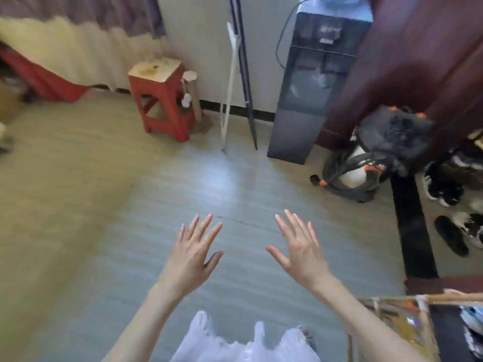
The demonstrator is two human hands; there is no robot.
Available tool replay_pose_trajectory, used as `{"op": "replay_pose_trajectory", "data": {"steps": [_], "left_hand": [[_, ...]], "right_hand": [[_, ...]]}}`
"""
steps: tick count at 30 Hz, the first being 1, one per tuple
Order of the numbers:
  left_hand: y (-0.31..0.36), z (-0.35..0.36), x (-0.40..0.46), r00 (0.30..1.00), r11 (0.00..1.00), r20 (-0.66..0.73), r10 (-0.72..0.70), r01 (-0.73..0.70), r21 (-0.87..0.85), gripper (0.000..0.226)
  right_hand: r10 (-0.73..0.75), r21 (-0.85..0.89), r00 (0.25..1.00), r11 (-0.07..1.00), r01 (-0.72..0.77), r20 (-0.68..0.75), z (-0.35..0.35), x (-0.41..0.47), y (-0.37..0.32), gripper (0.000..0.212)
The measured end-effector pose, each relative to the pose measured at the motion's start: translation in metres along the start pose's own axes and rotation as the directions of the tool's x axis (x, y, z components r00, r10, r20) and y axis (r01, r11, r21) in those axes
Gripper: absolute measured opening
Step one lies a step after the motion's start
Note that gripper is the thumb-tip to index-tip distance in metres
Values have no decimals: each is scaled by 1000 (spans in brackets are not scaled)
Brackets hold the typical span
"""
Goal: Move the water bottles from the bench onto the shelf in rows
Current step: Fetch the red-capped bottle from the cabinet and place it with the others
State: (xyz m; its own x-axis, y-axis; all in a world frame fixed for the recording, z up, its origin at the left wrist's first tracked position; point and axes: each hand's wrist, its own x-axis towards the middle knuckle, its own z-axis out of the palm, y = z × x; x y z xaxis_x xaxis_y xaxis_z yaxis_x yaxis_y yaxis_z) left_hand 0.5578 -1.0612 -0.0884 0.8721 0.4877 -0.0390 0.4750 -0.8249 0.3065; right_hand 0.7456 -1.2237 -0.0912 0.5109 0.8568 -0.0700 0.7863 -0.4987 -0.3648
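Observation:
My left hand (192, 253) and my right hand (300, 249) are held out in front of me above the grey floor, backs up, fingers spread and straight. Neither hand holds or touches anything. No water bottle, bench or shelf row shows clearly in this view. A bamboo-framed rack (392, 312) with colourful items pokes in at the bottom right corner.
A red stool (162, 100) stands by the far wall. A dark water dispenser (311, 84) stands at the back right beside leaning poles (230, 82). A vacuum cleaner (366, 163), shoes (449, 231) and a dark red door (418, 61) crowd the right side.

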Motion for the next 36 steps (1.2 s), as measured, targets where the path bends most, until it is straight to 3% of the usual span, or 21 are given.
{"op": "replay_pose_trajectory", "data": {"steps": [4, 11, 16, 21, 31, 36], "left_hand": [[-121, -41, -52, 966, 968, -71, -248, 249, 8, 55], [-258, -73, -113, 795, 802, -110, -596, 588, -103, 59], [-358, -105, -110, 715, 728, -142, -685, 676, -112, 59], [-475, -160, -80, 562, 608, -247, -789, 773, -183, 66], [-656, -228, -63, 292, 381, -277, -915, 850, -363, 62], [-781, -255, -87, 230, 318, -271, -935, 880, -352, 63]], "right_hand": [[-204, 4, 978, 979, 204, 42, 40, 73, -111, 65], [-441, 53, 886, 897, 438, 139, 97, 183, -277, 66], [-565, 50, 795, 820, 570, 221, 131, 278, -375, 74], [-665, 100, 711, 743, 662, 229, 155, 391, -486, 74], [-820, 127, 479, 536, 835, 314, 213, 537, -715, 72], [-859, 137, 413, 468, 873, 302, 270, 596, -836, 76]]}}
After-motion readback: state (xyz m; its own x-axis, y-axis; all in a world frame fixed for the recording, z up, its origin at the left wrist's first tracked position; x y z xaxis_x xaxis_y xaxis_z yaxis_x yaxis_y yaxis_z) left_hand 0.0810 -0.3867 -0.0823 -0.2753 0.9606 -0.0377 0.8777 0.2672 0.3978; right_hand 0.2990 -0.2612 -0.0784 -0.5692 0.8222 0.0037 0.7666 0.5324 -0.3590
